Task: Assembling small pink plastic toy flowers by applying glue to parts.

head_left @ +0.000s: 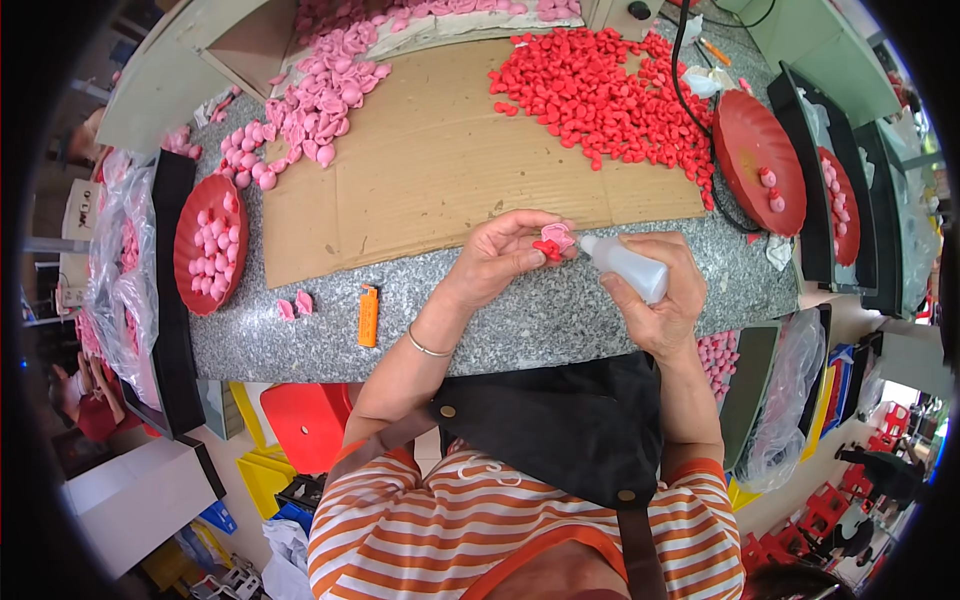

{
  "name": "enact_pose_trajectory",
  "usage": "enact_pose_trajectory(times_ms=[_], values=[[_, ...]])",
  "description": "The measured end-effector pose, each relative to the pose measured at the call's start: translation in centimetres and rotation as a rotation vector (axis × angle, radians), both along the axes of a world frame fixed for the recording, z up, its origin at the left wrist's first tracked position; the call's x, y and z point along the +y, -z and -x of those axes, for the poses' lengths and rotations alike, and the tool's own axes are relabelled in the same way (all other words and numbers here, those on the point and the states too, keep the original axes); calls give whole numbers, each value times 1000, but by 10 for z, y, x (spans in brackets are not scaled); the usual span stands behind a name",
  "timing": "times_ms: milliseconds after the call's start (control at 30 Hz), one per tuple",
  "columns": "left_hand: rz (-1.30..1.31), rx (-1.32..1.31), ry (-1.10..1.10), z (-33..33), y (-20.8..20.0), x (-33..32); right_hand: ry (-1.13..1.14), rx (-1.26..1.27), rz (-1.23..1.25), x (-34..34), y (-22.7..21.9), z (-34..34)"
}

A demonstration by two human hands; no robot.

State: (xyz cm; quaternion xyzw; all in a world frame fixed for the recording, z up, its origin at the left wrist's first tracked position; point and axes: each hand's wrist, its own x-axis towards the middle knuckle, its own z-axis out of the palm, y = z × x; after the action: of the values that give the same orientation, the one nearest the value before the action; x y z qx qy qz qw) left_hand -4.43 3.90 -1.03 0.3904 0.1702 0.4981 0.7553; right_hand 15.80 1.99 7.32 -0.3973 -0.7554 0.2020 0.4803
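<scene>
Over the front of the grey speckled table, my left hand (492, 258) pinches a small pink shell-shaped piece (557, 235) together with a red piece (547, 250). My right hand (664, 295) is wrapped round a translucent white squeeze bottle (630, 268), tilted so that its nozzle points at the pink piece. Whether the nozzle touches it, I cannot tell. Left of my forearm lie an orange cutter-like tool (369, 316) and two loose pink shell pieces (295, 305).
Cardboard (420, 140) covers the table's middle. Pink pieces (320, 110) are heaped at its far left, red pieces (600, 90) at its far right. A red dish (185, 290) with pink balls stands left; another red dish (750, 135) holds a few at right, beside a black cable (682, 80).
</scene>
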Motion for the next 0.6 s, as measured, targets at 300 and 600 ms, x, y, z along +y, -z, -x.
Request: enact_pose_trajectory(times_ms=[300, 600], values=[[3, 1, 1, 0, 1, 0, 10, -3, -17, 2, 0, -2], [7, -11, -22, 1, -1, -1, 22, -9, -14, 2, 0, -4]])
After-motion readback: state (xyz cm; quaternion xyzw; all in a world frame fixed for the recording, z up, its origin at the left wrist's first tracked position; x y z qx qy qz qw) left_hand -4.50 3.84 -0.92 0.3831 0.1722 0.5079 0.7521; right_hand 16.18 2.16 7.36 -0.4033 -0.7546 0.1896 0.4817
